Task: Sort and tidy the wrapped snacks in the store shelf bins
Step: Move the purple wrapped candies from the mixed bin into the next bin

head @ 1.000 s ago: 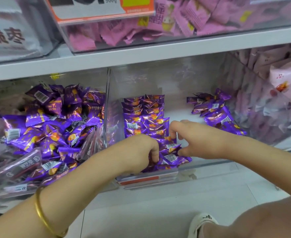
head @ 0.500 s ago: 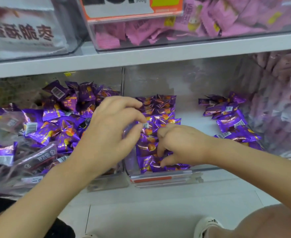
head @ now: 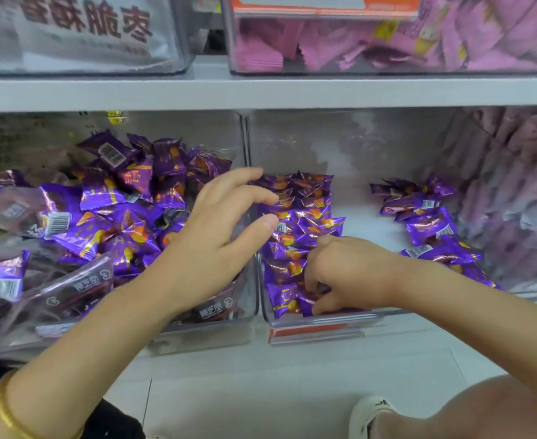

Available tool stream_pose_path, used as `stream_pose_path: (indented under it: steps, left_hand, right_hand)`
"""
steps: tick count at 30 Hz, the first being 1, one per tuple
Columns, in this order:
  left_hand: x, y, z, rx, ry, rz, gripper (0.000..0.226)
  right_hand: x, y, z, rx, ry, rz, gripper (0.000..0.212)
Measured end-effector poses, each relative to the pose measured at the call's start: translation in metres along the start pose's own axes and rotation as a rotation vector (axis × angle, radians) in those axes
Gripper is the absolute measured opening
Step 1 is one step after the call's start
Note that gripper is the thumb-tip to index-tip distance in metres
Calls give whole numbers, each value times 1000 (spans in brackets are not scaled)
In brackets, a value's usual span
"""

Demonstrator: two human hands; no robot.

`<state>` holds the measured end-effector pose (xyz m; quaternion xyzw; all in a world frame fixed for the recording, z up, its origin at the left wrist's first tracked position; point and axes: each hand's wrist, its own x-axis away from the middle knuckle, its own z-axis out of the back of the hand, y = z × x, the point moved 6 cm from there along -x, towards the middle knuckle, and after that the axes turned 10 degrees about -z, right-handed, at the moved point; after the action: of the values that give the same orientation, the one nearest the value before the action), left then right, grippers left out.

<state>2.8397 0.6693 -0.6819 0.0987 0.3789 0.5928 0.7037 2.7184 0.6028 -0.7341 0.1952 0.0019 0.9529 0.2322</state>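
Two clear bins on the lower shelf hold purple wrapped snacks. The left bin carries a loose heap of them. In the middle bin a neat row of purple snacks runs front to back, and a loose cluster lies to its right. My left hand hovers over the divider between the two bins, fingers spread and relaxed, holding nothing. My right hand is at the front of the row, its fingers curled down onto the front snacks.
The upper shelf carries a bin of pink wrapped snacks and a bin with a white labelled bag. A further clear bin of pale wrapped packs stands at the right. A white shoe shows on the tiled floor below.
My left hand has lifted off the front of the row and moved up and left over the divider, fingers opening. My right hand slid down to the row's front end.
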Motion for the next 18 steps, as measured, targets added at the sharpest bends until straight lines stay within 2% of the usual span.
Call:
stream_pose_path:
  steps: [3,8,14,18]
  left_hand:
    - [0,0,0,7,-4,5,34]
    - [1,1,-1,11,-7,11,39]
    - [2,1,-2,29,5,22,38]
    - [2,0,-1,28,12,25,41]
  right_hand:
    - [-1,1,-1,-34,-4,18,24]
    - [0,7,1,-273,30,21,26]
    - [-3,-6,1,-408,90,44,26]
    - [4,6,10,-567,53,-28,25]
